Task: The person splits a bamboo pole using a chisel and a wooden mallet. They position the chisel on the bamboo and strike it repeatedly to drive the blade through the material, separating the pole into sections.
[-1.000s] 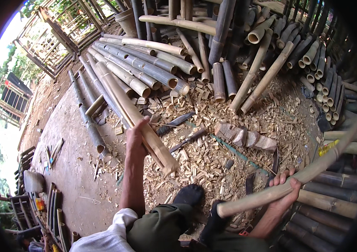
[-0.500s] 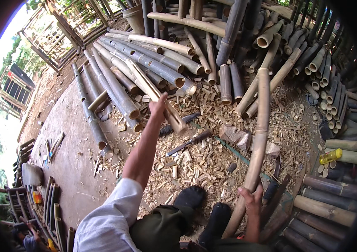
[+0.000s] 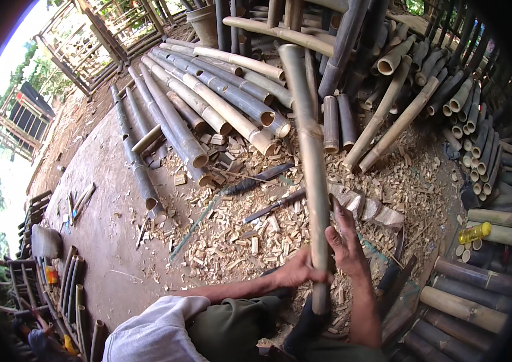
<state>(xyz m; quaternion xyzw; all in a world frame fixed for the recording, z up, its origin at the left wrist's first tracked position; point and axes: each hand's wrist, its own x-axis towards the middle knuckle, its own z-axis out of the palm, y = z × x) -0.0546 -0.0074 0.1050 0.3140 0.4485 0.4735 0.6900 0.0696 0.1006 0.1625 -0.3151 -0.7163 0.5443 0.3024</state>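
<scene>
A bamboo pole stands steeply in front of me, its lower end between my feet and its upper end toward the bamboo pile. My left hand is closed around it near the lower end. Just right of the pole, my right hand is open with fingers stretched upward; whether its thumb touches the pole I cannot tell. Beyond the hands, a knife lies on the wood chips, partly behind the pole. Farther off lies a dark blade with a black handle.
Bamboo poles lie fanned out at the far left. A pale chunky block sits right of the pole. Stacked bamboo and a yellow bottle are at the right. Wood chips cover the floor.
My left hand has let go of a slotted bamboo piece, which lies on the pile, and has come to the pole. The pole has swung left. My right hand has opened off it.
</scene>
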